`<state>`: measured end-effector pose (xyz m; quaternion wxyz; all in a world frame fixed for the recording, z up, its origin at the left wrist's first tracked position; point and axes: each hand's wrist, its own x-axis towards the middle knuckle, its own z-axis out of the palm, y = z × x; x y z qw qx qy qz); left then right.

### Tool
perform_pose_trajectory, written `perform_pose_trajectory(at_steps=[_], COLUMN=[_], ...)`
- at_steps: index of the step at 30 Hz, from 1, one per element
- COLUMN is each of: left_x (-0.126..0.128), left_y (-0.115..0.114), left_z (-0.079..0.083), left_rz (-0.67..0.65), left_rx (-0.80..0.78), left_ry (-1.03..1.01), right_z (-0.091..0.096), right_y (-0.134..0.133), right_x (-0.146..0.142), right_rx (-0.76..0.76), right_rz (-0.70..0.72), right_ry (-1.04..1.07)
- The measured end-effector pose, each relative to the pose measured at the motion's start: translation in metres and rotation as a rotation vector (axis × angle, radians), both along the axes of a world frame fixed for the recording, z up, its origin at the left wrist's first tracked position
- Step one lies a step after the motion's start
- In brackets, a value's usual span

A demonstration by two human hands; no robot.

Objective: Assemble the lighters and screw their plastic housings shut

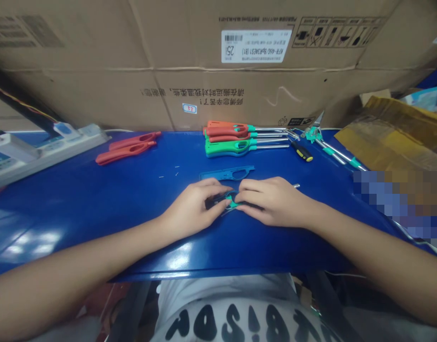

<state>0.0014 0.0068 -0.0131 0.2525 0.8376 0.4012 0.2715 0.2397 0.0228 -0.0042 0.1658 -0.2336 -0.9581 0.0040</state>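
Over the middle of the blue table, my left hand [204, 202] and my right hand [275, 199] meet at a partly assembled blue stick lighter [229, 194]. My left thumb and fingers pinch a teal-green piece [234, 203] at the lighter's handle. The fingers of my right hand close on the same spot from the other side. A metal tube tip [296, 185] pokes out behind my right hand. Most of the lighter is hidden by my fingers. Just beyond my hands lies a loose blue handle shell [228, 173], its inner side up.
At the back lie several lighters with orange-red and green handles [228, 148], beside a yellow-black screwdriver [302, 151]. Red handle shells [127, 151] rest at left near a power strip [76, 140]. Metal tubes with teal parts [334, 151] lie at right. A cardboard wall [118, 95] borders the back.
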Motion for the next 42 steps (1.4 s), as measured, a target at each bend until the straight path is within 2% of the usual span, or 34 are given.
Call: perform_pose_trajectory(at_steps=[8,16,21,27,36,42], left_x=[-0.002,-0.005,-0.005,-0.004,-0.005,-0.005], left_y=[0.001,0.0,-0.002,-0.002,0.003,0.004], left_z=[-0.001,0.0,0.001,-0.001,0.001,0.0], left_rz=[-0.024,-0.024,-0.029,-0.016,-0.01,-0.025], left_rx=[0.041,0.064,0.129,0.148,0.074,0.162], left_ry=[0.036,0.079,0.145,0.154,0.141,0.213], right_z=[-0.003,0.004,0.002,0.001,-0.001,0.003], right_y=[0.0,0.006,0.013,0.012,0.011,0.009], right_x=[-0.002,0.005,0.005,0.005,0.006,0.006], right_rx=[-0.023,-0.403,-0.538,-0.53,-0.487,-0.441], right_rz=[0.039,-0.005,-0.095,-0.058,0.03,0.111], right_ry=[-0.077,0.19,0.301,0.297,0.273,0.253])
